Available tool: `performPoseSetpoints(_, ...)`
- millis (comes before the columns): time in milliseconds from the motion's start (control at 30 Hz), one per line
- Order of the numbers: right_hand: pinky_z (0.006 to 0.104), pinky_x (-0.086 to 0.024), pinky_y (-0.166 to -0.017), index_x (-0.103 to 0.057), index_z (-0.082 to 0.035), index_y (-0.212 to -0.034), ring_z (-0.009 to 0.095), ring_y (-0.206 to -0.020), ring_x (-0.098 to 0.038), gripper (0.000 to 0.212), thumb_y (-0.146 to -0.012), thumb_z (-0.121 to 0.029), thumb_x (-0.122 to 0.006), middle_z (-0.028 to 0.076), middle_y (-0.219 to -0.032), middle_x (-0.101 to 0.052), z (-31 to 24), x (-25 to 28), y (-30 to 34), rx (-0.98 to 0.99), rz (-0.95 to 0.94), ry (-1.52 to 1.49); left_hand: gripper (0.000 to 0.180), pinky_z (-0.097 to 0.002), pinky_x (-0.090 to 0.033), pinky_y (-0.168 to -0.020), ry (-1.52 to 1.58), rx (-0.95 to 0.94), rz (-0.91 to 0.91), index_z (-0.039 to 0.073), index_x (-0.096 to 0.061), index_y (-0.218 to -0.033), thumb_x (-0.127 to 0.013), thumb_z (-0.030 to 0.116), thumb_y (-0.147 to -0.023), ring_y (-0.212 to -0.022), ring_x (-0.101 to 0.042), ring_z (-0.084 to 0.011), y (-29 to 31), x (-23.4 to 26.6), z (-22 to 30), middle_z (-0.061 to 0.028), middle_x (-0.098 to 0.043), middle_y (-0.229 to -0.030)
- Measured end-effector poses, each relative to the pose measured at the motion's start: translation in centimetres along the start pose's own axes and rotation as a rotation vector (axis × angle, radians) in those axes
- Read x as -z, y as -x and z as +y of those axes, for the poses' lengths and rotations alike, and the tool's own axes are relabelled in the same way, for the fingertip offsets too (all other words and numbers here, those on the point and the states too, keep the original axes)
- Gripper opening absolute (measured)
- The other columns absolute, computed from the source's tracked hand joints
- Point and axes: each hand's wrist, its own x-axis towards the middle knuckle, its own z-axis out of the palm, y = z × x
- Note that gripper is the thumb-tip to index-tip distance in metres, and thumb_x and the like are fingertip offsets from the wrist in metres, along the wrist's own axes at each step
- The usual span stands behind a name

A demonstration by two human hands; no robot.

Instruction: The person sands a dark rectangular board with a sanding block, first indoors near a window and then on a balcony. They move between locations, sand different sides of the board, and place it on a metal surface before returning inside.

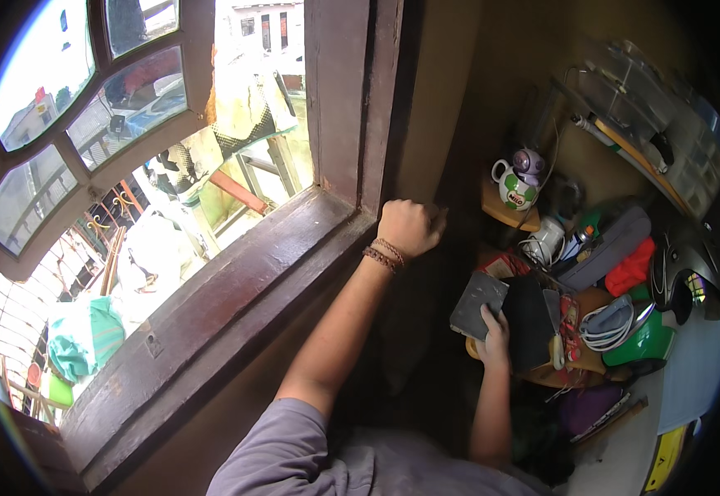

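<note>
My left hand (410, 228), with braided bracelets at the wrist, is curled into a fist beside the lower corner of the brown wooden window frame (345, 107). Whatever its fingers close on, if anything, is hidden, and I cannot tell whether it touches the frame. Lower and to the right, my right hand (495, 337) grips a dark grey, flat rectangular piece (477, 304) by its lower right edge, thumb on top. The piece is scuffed with pale marks; its exact kind is unclear. Just behind it is a cluttered surface.
The window sash (87, 174) swings outward at left above the sill (211, 281). At right, a green-and-white mug (517, 188) stands on a small wooden shelf (505, 211). Below lie a coiled white cable (604, 332), a red cloth (629, 269) and a black helmet (684, 264).
</note>
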Motion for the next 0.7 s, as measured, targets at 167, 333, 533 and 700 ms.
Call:
performPoseSetpoints(167, 0.0358, -0.049, -0.094, -0.057, 0.0, -0.125, 0.021, -0.106, -0.063, 0.031, -0.096, -0.011, -0.059, 0.009, -0.116, -0.063, 0.33, -0.01, -0.05, 0.028, -0.024, -0.02, 0.033, -0.0414, -0.051, -0.051, -0.006, -0.009, 0.022, 0.009, -0.07, -0.064, -0.062, 0.032, -0.087, -0.052, -0.063, -0.0324, -0.05, 0.17, 0.07, -0.0125, -0.063, -0.057)
performPoseSetpoints(333, 0.0327, -0.048, -0.092, -0.057, 0.0, -0.125, 0.02, -0.106, -0.062, 0.034, -0.094, -0.013, -0.062, 0.009, -0.115, -0.062, 0.59, 0.33, -0.3, 0.03, -0.003, -0.023, 0.03, -0.0416, -0.051, -0.051, -0.028, -0.004, -0.015, 0.01, -0.071, -0.065, -0.063, 0.031, -0.086, -0.053, -0.063, -0.0325, -0.12, 0.42, 0.21, -0.0121, -0.063, -0.058)
performPoseSetpoints(533, 0.0316, -0.048, -0.09, -0.057, 0.0, -0.124, 0.019, -0.104, -0.062, 0.035, -0.093, -0.014, -0.063, 0.009, -0.115, -0.062, 0.19, 0.01, 0.11, 0.028, -0.006, -0.006, 0.029, -0.0417, -0.051, -0.051, 0.003, -0.014, 0.013, 0.011, -0.071, -0.065, -0.064, 0.031, -0.085, -0.053, -0.063, -0.0321, -0.04, 0.23, 0.04, -0.0118, -0.063, -0.057)
performPoseSetpoints(700, 0.0332, -0.048, -0.091, -0.057, -0.001, -0.124, 0.021, -0.104, -0.062, 0.035, -0.093, -0.015, -0.062, 0.01, -0.115, -0.062, -0.14, -0.46, 0.43, 0.019, 0.011, 0.0, 0.032, -0.0417, -0.05, -0.051, 0.01, -0.011, 0.014, 0.01, -0.069, -0.062, -0.064, 0.032, -0.085, -0.053, -0.063, -0.0319, 0.07, 0.19, 0.05, -0.0121, -0.062, -0.056)
